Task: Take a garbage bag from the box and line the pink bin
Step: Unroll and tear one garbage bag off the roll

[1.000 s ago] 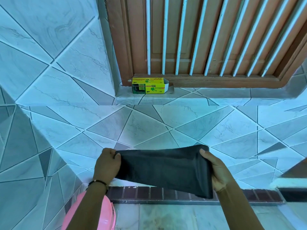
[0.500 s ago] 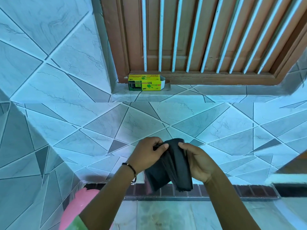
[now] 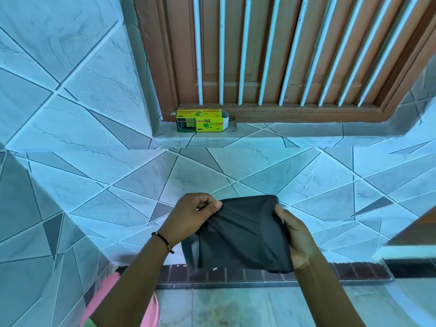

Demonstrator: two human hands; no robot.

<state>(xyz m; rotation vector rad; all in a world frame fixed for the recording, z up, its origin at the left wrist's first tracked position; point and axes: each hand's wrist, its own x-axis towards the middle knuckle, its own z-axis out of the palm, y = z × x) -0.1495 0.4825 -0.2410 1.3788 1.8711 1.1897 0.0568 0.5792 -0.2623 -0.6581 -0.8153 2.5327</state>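
A black garbage bag [image 3: 240, 234] hangs between my hands in front of the tiled wall. My left hand [image 3: 191, 214] pinches its top left edge. My right hand [image 3: 296, 234] grips its right side, with the fingers behind the plastic. The yellow and green bag box [image 3: 201, 123] lies on the window ledge above, its right end flap open. The pink bin [image 3: 151, 310] stands on the floor at the lower left, mostly hidden by my left forearm.
A brown wooden window frame with white bars [image 3: 259, 55] rises behind the ledge [image 3: 295, 138]. A dark brick strip [image 3: 247, 276] runs along the base of the wall. A wooden edge [image 3: 420, 230] juts in at the right.
One second ago the bag was stretched wide. Half a second ago my hands came together and bunched it. Now they have moved apart again and the bag is partly spread.
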